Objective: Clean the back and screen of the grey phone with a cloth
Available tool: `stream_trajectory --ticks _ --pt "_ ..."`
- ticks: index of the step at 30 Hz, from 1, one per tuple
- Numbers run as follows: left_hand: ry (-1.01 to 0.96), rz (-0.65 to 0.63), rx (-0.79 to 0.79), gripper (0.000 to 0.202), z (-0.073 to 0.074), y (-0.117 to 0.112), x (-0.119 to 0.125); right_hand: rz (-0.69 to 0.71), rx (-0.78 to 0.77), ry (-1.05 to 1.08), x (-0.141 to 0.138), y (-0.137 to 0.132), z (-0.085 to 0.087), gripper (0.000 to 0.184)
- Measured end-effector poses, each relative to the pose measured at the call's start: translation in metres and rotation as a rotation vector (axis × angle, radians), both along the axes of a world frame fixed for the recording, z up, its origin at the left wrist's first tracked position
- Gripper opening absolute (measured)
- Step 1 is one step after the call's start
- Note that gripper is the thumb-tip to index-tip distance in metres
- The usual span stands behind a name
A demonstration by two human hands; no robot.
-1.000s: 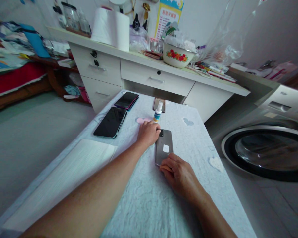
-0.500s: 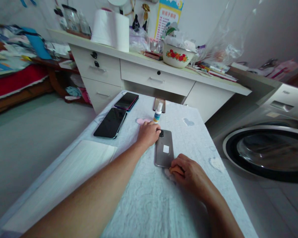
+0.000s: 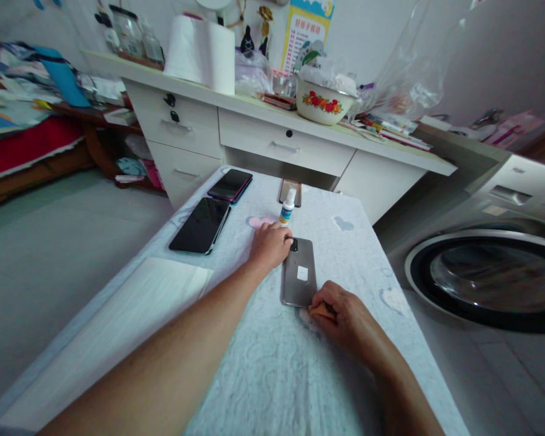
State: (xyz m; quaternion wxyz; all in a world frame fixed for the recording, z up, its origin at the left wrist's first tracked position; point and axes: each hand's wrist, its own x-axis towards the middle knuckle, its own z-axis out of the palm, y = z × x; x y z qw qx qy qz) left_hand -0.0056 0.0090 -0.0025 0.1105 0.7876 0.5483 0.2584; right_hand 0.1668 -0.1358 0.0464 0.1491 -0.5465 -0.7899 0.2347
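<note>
A grey phone (image 3: pixel 298 275) lies face down on the pale blue tablecloth (image 3: pixel 272 363), with a white sticker on its back. My left hand (image 3: pixel 269 244) rests on its far left corner by the camera, fingers curled over the edge. My right hand (image 3: pixel 340 315) sits at the phone's near right corner, fingers closed on a small orange thing (image 3: pixel 318 310) that presses against the cloth. A small spray bottle (image 3: pixel 287 207) stands just beyond my left hand.
Two dark-screened phones (image 3: pixel 201 224) (image 3: pixel 230 184) lie at the table's far left, another phone (image 3: pixel 290 191) at the far edge. A white sheet (image 3: pixel 131 315) lies near left. A white desk with drawers (image 3: pixel 281 142) stands behind; a washing machine (image 3: pixel 485 272) is on the right.
My right hand slid from the phone's near edge to its near right corner, off onto the cloth. The left hand and the phone stayed put.
</note>
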Motion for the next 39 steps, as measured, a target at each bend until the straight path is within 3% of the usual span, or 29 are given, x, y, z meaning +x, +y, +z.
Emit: stream_trajectory --ticks 7,21,31,39 --pt "-0.003 0.002 0.017 0.015 -0.001 0.001 0.000 0.032 0.126 -0.053 -0.020 -0.001 -0.011 0.022" --pt "-0.008 0.015 -0.006 0.014 0.000 -0.001 0.002 0.109 0.304 -0.091 -0.041 -0.001 -0.023 0.015" --pt "0.015 0.030 -0.016 0.012 0.001 -0.002 0.004 0.120 0.294 -0.127 -0.051 0.000 -0.020 0.013" --pt "0.016 0.019 -0.021 0.011 0.002 -0.001 0.002 0.044 0.198 -0.113 -0.036 -0.001 -0.015 0.018"
